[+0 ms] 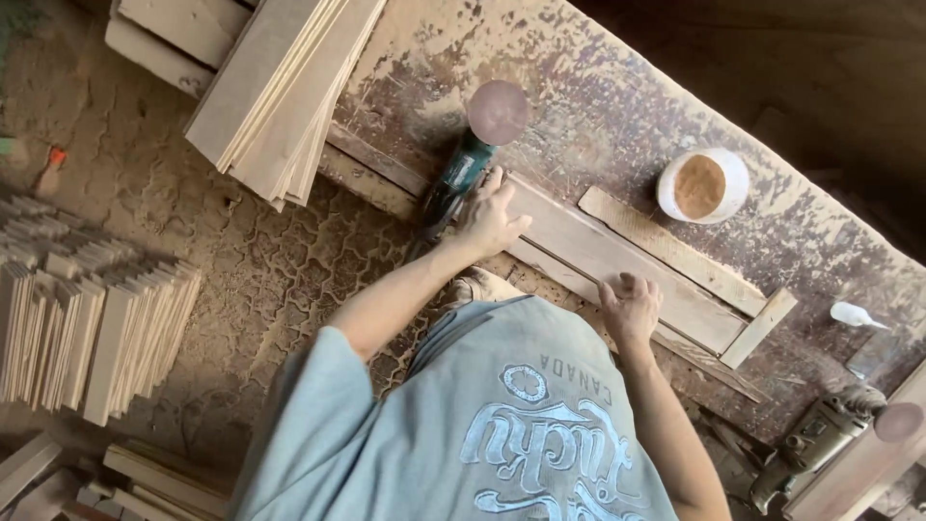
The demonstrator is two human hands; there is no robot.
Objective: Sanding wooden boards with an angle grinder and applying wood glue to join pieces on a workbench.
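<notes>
Bench (598, 106): wood, rough, its coating worn and flaking in patches, dusted with sawdust. Board (617, 256) under both hands: bare wood, matt, fairly smooth, grey-brown. Sander (453, 183) at the board's 10 o'clock end: green plastic body, dull; its disc (498, 111) is matt, reddish-brown abrasive. Tub (703, 184) at 1 o'clock from the board: white plastic, slight sheen, holding fine brown powder. Planks (280, 96) at 10 o'clock: pale raw wood, clean-sawn, matt. Slats (87, 328) at 9 o'clock: same pale unfinished wood. Floor (270, 280): packed earth, cracked and dusty. Shirt (502, 425): soft grey-blue cloth, matt.
</notes>
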